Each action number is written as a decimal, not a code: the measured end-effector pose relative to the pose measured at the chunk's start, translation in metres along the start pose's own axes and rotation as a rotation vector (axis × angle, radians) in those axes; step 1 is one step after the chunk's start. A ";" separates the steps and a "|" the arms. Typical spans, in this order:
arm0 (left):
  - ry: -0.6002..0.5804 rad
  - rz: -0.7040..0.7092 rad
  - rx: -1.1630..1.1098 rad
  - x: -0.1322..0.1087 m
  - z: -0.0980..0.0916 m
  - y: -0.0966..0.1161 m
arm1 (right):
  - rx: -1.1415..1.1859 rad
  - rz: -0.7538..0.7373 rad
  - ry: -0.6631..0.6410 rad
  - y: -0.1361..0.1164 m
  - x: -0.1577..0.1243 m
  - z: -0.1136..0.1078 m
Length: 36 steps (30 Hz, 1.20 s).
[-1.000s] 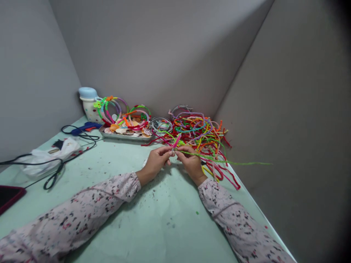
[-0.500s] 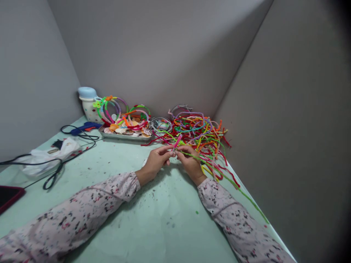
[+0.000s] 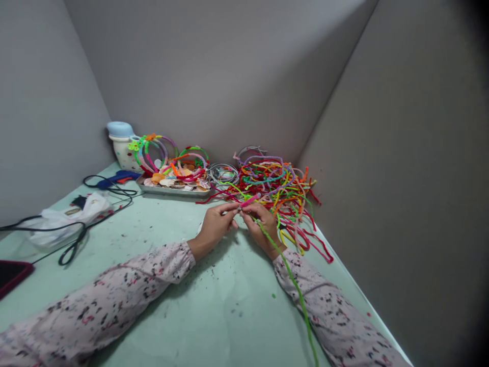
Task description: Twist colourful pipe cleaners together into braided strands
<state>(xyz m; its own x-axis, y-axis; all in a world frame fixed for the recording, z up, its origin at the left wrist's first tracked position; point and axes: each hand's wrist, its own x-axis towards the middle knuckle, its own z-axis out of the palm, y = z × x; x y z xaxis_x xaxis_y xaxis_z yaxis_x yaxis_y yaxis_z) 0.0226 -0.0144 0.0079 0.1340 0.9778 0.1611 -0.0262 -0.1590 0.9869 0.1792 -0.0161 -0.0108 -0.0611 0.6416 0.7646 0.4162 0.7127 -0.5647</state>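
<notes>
My left hand point(image 3: 214, 228) and my right hand point(image 3: 263, 227) meet fingertip to fingertip above the middle of the table. Both are pinched on a small pink fuzzy piece point(image 3: 250, 200), whose free end points up and right over the right fingers. A long green pipe cleaner point(image 3: 293, 279) runs from the right fingertips down across my right wrist and sleeve to the bottom of the picture. Where green and pink meet is hidden by the fingers. Just behind my right hand lies a tangled heap of coloured pipe cleaners point(image 3: 267, 173).
A metal tray point(image 3: 175, 192) of shells and fuzzy rings stands at the back, beside a coil of wire point(image 3: 223, 174) and a white jar point(image 3: 126, 153) with a blue lid. At left are a plastic bag point(image 3: 69, 219), black cable point(image 3: 72, 250) and dark red-edged device point(image 3: 13, 275).
The pink piece has tipped from nearly upright to slanting right. The green pipe cleaner has swung from the table's right edge inward, over my right forearm. My hands stay nearly in place.
</notes>
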 end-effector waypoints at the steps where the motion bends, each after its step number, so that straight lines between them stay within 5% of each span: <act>1: 0.000 0.014 -0.005 0.000 0.000 0.001 | -0.004 -0.017 0.002 0.000 0.000 0.000; 8: -0.008 0.058 -0.050 0.000 0.000 0.004 | -0.039 -0.096 0.000 -0.001 0.000 0.001; 20: -0.069 -0.068 -0.127 -0.001 0.002 0.002 | -0.096 -0.097 0.018 0.002 -0.002 0.000; 36: 0.016 -0.057 -0.139 0.001 0.000 0.003 | -0.179 -0.220 -0.024 0.002 -0.002 0.000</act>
<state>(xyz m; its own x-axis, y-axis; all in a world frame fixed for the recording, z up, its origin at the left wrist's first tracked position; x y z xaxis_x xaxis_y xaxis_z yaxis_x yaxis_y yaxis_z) 0.0228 -0.0139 0.0113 0.1234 0.9869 0.1037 -0.1559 -0.0839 0.9842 0.1800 -0.0154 -0.0135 -0.1880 0.4850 0.8541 0.5442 0.7753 -0.3205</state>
